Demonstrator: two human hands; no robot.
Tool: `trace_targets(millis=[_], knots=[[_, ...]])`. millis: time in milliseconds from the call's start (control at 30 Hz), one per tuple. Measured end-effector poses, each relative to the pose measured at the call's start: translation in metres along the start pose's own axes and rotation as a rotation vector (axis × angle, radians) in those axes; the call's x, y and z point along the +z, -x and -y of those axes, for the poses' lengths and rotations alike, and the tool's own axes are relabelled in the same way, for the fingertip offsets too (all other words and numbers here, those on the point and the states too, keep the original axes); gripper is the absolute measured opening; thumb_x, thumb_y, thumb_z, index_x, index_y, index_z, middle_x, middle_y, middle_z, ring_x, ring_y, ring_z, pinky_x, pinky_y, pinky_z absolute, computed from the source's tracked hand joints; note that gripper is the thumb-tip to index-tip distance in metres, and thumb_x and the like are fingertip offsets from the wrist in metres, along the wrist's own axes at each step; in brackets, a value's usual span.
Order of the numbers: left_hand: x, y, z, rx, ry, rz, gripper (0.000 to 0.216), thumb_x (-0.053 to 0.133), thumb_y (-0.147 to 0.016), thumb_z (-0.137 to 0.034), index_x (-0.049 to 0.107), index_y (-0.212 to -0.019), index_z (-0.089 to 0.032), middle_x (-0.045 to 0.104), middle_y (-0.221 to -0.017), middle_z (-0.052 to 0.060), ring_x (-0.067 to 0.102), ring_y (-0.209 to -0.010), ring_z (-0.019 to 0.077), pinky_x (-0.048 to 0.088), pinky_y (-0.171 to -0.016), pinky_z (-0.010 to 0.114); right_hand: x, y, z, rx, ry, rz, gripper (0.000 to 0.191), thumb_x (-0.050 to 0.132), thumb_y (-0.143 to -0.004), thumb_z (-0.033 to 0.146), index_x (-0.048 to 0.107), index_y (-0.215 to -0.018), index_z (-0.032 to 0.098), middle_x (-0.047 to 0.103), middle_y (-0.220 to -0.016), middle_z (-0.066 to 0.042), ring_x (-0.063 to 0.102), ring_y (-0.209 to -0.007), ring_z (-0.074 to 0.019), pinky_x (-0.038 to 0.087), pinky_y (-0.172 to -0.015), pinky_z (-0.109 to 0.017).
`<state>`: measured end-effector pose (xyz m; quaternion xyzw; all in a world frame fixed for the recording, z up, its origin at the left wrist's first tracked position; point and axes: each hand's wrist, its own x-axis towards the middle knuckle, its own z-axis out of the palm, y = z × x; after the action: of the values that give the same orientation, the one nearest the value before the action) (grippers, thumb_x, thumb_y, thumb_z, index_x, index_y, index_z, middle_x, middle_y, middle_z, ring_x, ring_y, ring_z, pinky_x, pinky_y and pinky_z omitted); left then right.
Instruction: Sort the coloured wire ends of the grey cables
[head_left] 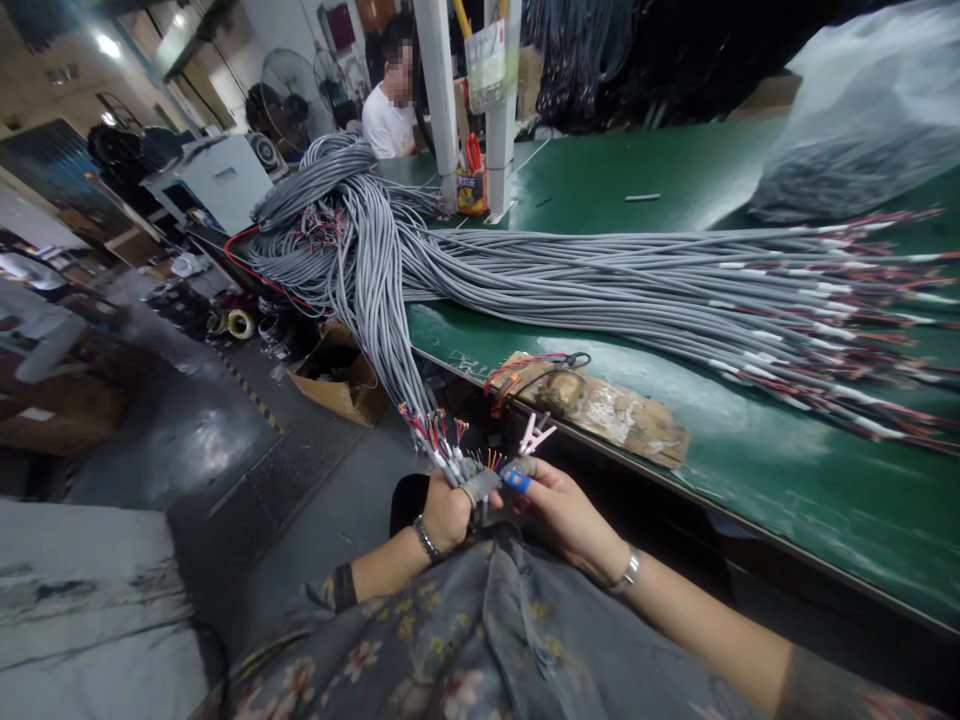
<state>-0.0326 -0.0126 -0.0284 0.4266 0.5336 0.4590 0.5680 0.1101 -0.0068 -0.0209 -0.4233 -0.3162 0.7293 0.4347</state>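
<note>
My left hand (452,508) is closed around the ends of several grey cables (390,340), whose coloured inner wires (442,432) fan out above the fist. Grey tape wraps its thumb. Close beside it, my right hand (559,503) pinches at thin coloured wires (491,460) that stick up between the two hands. Blue and grey tape covers its fingertips, and what lies exactly between them is too small to make out. The cables run up from my left hand to a large coiled heap (322,220) at the table's far left end.
A long bundle of grey cables (600,270) with stripped ends lies across the green table (862,500). On its near edge are a worn wooden board (600,405) and a pink clip (536,435). A cardboard box (341,375) stands below. Another person (388,110) sits beyond the posts.
</note>
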Motion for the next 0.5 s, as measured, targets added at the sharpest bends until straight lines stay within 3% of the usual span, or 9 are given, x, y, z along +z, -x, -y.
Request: trace_targets(millis=[267,500], knots=[[0.007,-0.002,-0.021,-0.046,0.130,-0.026,0.034,0.071,-0.058,-0.045,0.058,-0.048,-0.015,0.051,-0.039,0.001,0.044,-0.039,0.0087,0.032,-0.044,0.023,-0.016,0.004,0.003,0.001,-0.045,0.102,0.033,0.078,-0.059,0.046,0.065,-0.074,0.019,0.053,-0.060,0.002,0.043,-0.054,-0.0110,0.038,-0.054,-0.026],[0.009,-0.005,-0.034,-0.085,0.159,0.110,0.032,0.074,-0.055,-0.042,0.059,-0.049,-0.014,0.052,-0.038,0.001,0.043,-0.036,0.0079,0.031,-0.043,0.023,-0.031,-0.016,0.015,0.037,-0.145,0.052,0.044,0.067,-0.065,0.063,0.065,-0.073,0.020,0.059,-0.069,-0.002,0.048,-0.056,-0.0124,0.042,-0.055,-0.028]])
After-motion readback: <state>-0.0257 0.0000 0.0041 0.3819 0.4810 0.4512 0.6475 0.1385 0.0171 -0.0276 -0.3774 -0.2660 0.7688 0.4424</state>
